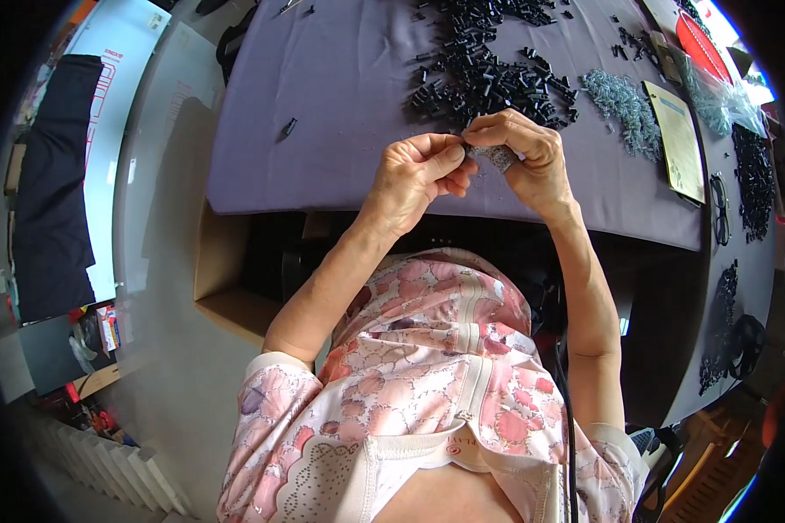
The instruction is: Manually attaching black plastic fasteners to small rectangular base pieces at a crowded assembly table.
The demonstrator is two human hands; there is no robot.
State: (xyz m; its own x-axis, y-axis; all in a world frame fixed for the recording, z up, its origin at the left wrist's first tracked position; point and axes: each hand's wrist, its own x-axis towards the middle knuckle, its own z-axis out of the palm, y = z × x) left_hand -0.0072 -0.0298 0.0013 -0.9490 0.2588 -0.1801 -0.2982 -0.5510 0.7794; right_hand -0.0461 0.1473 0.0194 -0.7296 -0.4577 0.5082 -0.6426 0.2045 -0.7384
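My left hand [414, 179] is closed in a pinch, thumb against fingers, on a small black piece that mostly hides between the fingertips. Close against it, my right hand [532, 161] bends its thumb and forefinger to the same spot. Small silvery metal pieces [494, 157] lie gathered in the curled fingers of that right hand. Both hands are just above the front edge of the purple-grey cloth [314, 174]. Right behind them spreads a heap of short black plastic tubes [497, 83]. A pile of small silvery metal parts [626, 113] lies right of the heap.
One loose black tube [290, 126] lies at left on the cloth. To the right are a yellow pad [677, 144], eyeglasses [720, 209], a clear plastic bag [724, 100], a red basket [703, 48] and more black parts [753, 183]. Below the table's left corner stands a cardboard box [222, 270].
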